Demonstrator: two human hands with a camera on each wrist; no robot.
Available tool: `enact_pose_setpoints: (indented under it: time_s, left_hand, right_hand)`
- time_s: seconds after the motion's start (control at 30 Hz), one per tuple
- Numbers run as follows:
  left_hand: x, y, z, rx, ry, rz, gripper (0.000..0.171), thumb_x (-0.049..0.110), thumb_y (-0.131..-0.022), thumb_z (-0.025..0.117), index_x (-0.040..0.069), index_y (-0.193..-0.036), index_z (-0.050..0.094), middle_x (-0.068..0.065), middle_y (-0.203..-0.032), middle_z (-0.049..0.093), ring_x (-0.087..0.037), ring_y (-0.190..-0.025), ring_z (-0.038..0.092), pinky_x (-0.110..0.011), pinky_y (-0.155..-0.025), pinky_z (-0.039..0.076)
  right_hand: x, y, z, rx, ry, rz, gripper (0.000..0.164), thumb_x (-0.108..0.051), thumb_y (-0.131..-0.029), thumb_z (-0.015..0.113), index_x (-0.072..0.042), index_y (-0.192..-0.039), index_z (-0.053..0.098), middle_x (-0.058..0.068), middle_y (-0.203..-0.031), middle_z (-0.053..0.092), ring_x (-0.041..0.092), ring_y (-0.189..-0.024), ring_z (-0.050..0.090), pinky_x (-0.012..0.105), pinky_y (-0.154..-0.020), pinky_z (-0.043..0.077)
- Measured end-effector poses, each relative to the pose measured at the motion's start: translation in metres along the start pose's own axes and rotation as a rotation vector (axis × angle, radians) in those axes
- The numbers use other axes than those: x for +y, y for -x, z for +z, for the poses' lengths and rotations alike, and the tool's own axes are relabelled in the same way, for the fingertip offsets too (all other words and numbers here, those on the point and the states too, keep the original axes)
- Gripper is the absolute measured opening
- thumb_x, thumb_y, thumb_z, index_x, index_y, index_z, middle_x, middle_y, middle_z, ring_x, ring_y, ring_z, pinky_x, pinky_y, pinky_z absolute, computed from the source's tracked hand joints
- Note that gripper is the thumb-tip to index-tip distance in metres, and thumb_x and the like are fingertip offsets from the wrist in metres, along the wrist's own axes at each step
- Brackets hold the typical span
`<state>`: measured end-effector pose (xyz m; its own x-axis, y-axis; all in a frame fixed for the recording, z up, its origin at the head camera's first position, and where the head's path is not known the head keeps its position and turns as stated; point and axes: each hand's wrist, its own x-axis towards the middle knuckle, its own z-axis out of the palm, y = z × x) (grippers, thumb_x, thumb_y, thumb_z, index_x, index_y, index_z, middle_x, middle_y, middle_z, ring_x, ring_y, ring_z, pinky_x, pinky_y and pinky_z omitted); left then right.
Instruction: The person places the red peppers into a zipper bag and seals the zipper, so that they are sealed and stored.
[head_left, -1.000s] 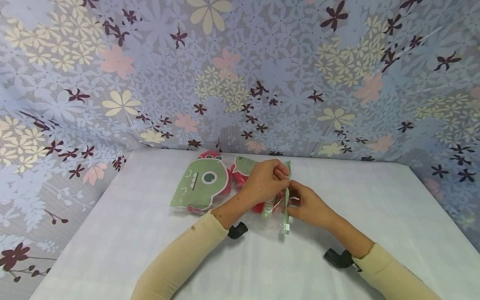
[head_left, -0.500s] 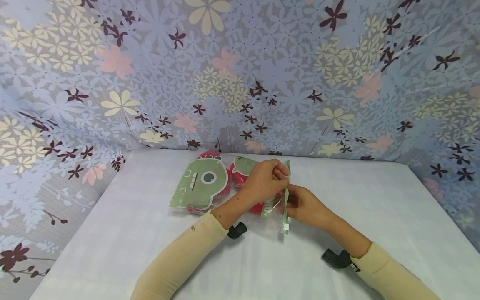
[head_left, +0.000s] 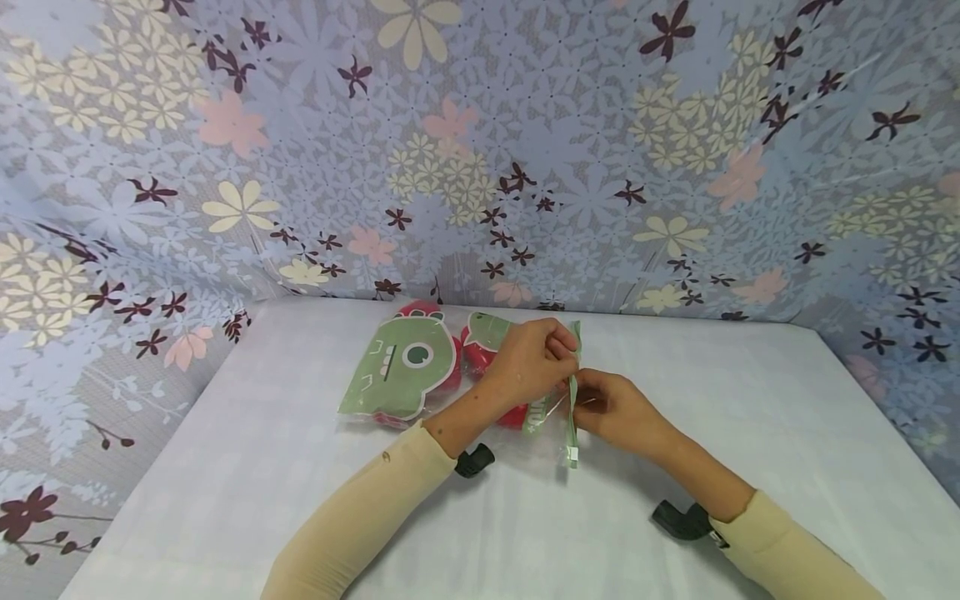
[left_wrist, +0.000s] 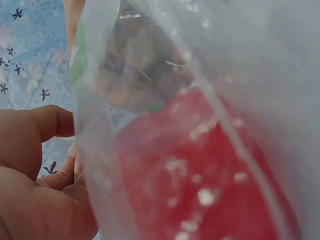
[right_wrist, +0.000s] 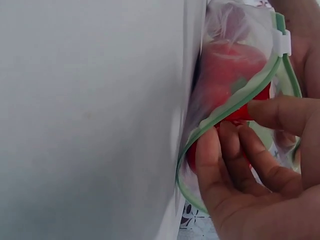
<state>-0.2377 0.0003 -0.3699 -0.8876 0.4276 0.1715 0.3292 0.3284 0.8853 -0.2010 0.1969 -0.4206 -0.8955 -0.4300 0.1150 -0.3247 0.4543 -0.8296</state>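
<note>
A clear zip bag (head_left: 551, 446) with a green print lies on the white table. Its green zip edge (head_left: 573, 400) faces right and carries a white slider (right_wrist: 283, 43). Glossy red contents (left_wrist: 180, 180) with a small green patch show through the plastic. My left hand (head_left: 528, 358) pinches the zip edge near its far end. At the parted mouth, my right hand (head_left: 618, 412) has curved fingers (right_wrist: 207, 155) and thumb close against the red contents; I cannot tell whether they grip them. A second bag (head_left: 397, 367), printed with a one-eyed green monster, lies left of my left hand.
The white table (head_left: 712, 375) extends around the bags. A flowered cloth (head_left: 480, 167) hangs along its back and sides. A black wrist mount (head_left: 678, 521) sits under the right forearm, and another black mount (head_left: 475, 460) is at the left sleeve.
My right hand has shifted slightly down, and its fingers have drawn closer together at the bag's mouth. The left hand and both bags have stayed nearly still.
</note>
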Motion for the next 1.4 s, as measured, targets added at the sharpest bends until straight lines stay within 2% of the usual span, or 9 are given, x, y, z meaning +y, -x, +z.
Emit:
enact_pose_setpoints:
  time_s: [0.2, 0.37, 0.53, 0.63, 0.83, 1.0, 1.2, 1.4]
  left_hand:
    - [-0.001, -0.001, 0.000, -0.001, -0.009, 0.004, 0.012, 0.002, -0.092, 0.070, 0.008, -0.102, 0.069, 0.001, -0.083, 0.069, -0.012, -0.065, 0.072, -0.024, -0.062, 0.060]
    - [-0.001, 0.000, 0.000, -0.006, -0.001, -0.002, 0.012, 0.002, -0.093, 0.069, 0.008, -0.103, 0.068, 0.000, -0.083, 0.070, -0.010, -0.064, 0.072, -0.024, -0.063, 0.061]
    - [-0.001, 0.000, 0.001, -0.006, 0.007, -0.018, 0.011, 0.002, -0.094, 0.070, 0.008, -0.103, 0.068, 0.000, -0.083, 0.070, -0.010, -0.064, 0.072, -0.025, -0.063, 0.061]
    - [-0.001, 0.000, 0.001, -0.006, 0.018, -0.023, 0.011, 0.003, -0.094, 0.070, 0.008, -0.103, 0.068, 0.000, -0.083, 0.070, -0.010, -0.064, 0.072, -0.025, -0.063, 0.061]
    - [-0.002, 0.002, 0.001, -0.003, 0.025, -0.019, 0.010, 0.003, -0.094, 0.070, 0.008, -0.103, 0.068, -0.001, -0.084, 0.070, -0.011, -0.064, 0.072, -0.025, -0.063, 0.061]
    - [-0.002, 0.003, 0.001, -0.007, 0.035, -0.011, 0.009, 0.003, -0.095, 0.069, 0.007, -0.103, 0.068, -0.001, -0.083, 0.070, -0.011, -0.064, 0.072, -0.025, -0.063, 0.061]
    - [-0.002, 0.003, 0.001, -0.012, 0.046, -0.015, 0.009, 0.003, -0.095, 0.070, 0.008, -0.103, 0.068, -0.001, -0.084, 0.070, -0.012, -0.065, 0.072, -0.026, -0.064, 0.062]
    - [-0.002, 0.001, 0.001, -0.015, 0.024, 0.001, 0.010, 0.004, -0.095, 0.069, 0.007, -0.104, 0.068, -0.001, -0.084, 0.070, -0.011, -0.065, 0.072, -0.025, -0.063, 0.061]
  right_hand:
    - [-0.004, 0.006, -0.001, 0.083, 0.032, 0.037, 0.013, -0.001, -0.098, 0.067, -0.001, -0.110, 0.072, 0.006, -0.102, 0.074, 0.019, -0.095, 0.071, 0.027, -0.082, 0.060]
    - [-0.008, 0.017, -0.002, 0.106, 0.013, 0.073, 0.009, -0.003, -0.100, 0.065, 0.000, -0.105, 0.070, 0.008, -0.091, 0.073, 0.024, -0.081, 0.072, 0.029, -0.070, 0.059]
    - [-0.008, 0.030, -0.002, 0.064, -0.075, 0.079, 0.010, 0.000, -0.100, 0.058, 0.005, -0.103, 0.066, 0.015, -0.090, 0.071, 0.026, -0.077, 0.072, 0.033, -0.066, 0.061]
    - [-0.009, 0.037, 0.001, 0.035, -0.138, 0.094, 0.013, -0.004, -0.103, 0.058, 0.007, -0.102, 0.064, 0.019, -0.091, 0.071, 0.024, -0.076, 0.071, 0.034, -0.066, 0.062]
    - [-0.015, 0.044, 0.007, -0.031, -0.246, 0.217, 0.033, -0.024, -0.110, 0.059, 0.009, -0.103, 0.063, 0.018, -0.089, 0.073, 0.025, -0.077, 0.073, 0.035, -0.068, 0.063]
    - [-0.016, 0.049, 0.011, -0.093, -0.286, 0.286, 0.038, -0.030, -0.107, 0.064, 0.008, -0.108, 0.066, 0.018, -0.088, 0.075, 0.028, -0.081, 0.076, 0.036, -0.070, 0.063]
    - [-0.014, 0.050, 0.014, -0.156, -0.386, 0.314, 0.035, -0.026, -0.105, 0.067, 0.008, -0.115, 0.064, 0.017, -0.088, 0.075, 0.023, -0.081, 0.074, 0.034, -0.071, 0.062]
    - [-0.011, 0.049, 0.016, -0.163, -0.465, 0.297, 0.032, -0.019, -0.104, 0.067, 0.009, -0.117, 0.060, 0.013, -0.091, 0.072, 0.017, -0.079, 0.070, 0.030, -0.070, 0.060]
